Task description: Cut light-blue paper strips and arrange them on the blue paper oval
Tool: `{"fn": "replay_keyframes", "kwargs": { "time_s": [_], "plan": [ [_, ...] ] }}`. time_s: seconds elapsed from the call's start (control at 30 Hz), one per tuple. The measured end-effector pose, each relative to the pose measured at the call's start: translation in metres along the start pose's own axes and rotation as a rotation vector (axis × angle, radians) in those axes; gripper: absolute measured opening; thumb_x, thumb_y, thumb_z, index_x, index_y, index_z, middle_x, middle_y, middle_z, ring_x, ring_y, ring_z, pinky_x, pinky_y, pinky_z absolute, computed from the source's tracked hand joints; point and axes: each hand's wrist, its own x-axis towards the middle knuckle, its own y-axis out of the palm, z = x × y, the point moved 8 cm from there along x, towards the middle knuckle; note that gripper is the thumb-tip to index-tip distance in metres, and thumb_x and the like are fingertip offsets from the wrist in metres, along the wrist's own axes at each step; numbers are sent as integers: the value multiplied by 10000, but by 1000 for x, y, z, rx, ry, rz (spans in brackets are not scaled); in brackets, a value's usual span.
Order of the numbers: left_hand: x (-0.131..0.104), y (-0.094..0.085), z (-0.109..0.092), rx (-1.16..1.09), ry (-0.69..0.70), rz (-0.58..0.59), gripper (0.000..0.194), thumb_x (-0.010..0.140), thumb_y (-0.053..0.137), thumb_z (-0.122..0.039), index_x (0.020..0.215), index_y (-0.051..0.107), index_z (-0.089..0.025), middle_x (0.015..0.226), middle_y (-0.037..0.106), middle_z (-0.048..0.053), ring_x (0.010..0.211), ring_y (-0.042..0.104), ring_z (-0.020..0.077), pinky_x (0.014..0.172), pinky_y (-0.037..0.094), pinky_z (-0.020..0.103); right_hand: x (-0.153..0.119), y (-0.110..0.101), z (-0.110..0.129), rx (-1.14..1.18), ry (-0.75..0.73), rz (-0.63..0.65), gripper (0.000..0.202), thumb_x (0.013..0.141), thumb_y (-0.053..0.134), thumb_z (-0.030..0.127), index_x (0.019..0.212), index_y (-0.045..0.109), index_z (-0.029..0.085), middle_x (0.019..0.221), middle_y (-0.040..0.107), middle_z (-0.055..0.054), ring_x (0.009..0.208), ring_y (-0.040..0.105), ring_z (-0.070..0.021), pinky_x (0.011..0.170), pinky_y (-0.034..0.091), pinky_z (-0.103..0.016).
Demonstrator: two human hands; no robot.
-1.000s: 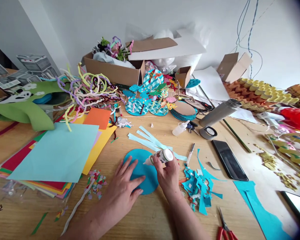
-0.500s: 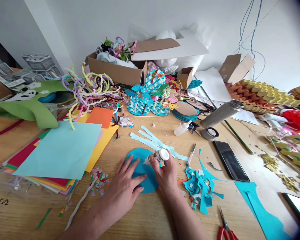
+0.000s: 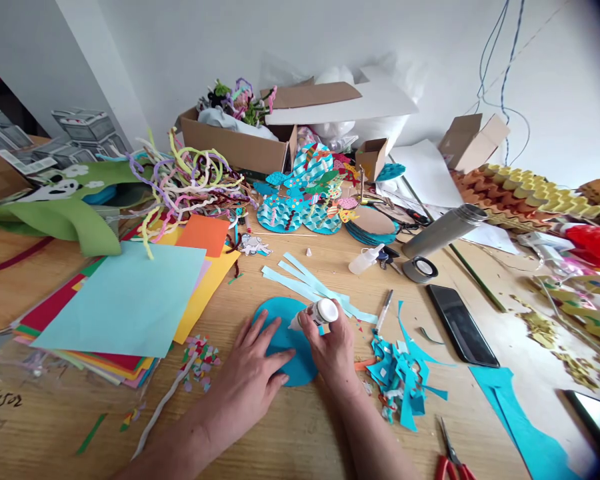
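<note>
A blue paper disc (image 3: 295, 363) lies flat on the wooden table in front of me. My left hand (image 3: 257, 353) rests on its left side, fingers spread. Gripped in my right hand (image 3: 333, 350) is a small white glue bottle (image 3: 319, 313), tilted with its nozzle pointing down-left at the disc; I cannot tell whether the tip touches. Pale blue paper strips (image 3: 300, 280) lie just beyond the disc. Blue paper scraps (image 3: 403, 373) are heaped to the right of my right hand, with a pen (image 3: 384, 312) behind them.
Stacked coloured paper (image 3: 125, 300) and pipe cleaners (image 3: 190, 173) cover the left side. Toward the back stand decorated wavy paper pieces (image 3: 305, 193) and a cardboard box (image 3: 240, 143). On the right are a phone (image 3: 463, 325), a grey flask (image 3: 445, 230), another squeeze bottle (image 3: 365, 260) and red-handled scissors (image 3: 451, 460).
The view has shifted very slightly. Both hands stay in nearly the same place on and over the disc, with the glue bottle held at about the same tilt.
</note>
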Motion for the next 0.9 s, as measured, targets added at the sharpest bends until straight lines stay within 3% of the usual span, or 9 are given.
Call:
{"fn": "replay_keyframes", "kwargs": {
  "time_s": [0.9],
  "plan": [
    [1, -1, -2, 7, 5, 1, 338, 832, 622, -306, 1169, 635, -342, 1438, 437, 54, 1374, 295, 322, 1093, 294, 585, 0, 0, 3, 16, -16, -13, 149, 841, 595, 321, 814, 491, 216, 731, 546, 10, 642, 509, -142, 603, 424, -273]
  ]
}}
